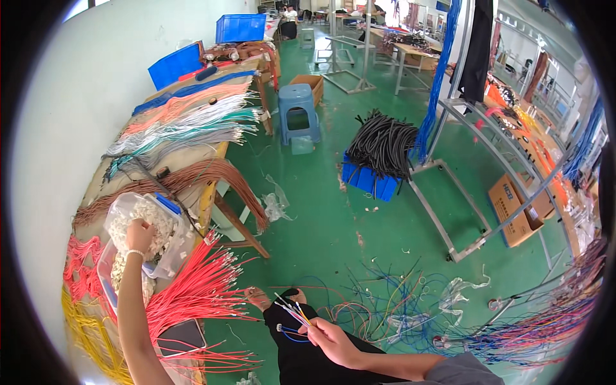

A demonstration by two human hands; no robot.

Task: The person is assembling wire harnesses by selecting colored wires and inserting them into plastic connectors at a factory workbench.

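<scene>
My left hand (pixel 140 235) reaches into a clear plastic box (pixel 186 240) filled with small white connector housings (pixel 157 215). Its fingers are bunched together among the pieces, and what they pinch, if anything, is too small to make out. Over my lap, my right hand (pixel 330 340) is closed on a small bundle of thin wires (pixel 292 309) in white, yellow and other colours, their ends pointing up and left. A blue wire (pixel 292 333) with a small white connector at its end loops beside that hand. Next to the box, red wires (pixel 199 282) fan over the table edge.
Brown wires (pixel 173 183) and other sorted wire bundles cover the table on the left, with a phone (pixel 183 337) near me. A blue stool (pixel 298 112), a blue crate (pixel 369 176) of black tubes and a metal rack (pixel 455 237) stand on the floor. Loose wires (pixel 385 301) lie right of my legs.
</scene>
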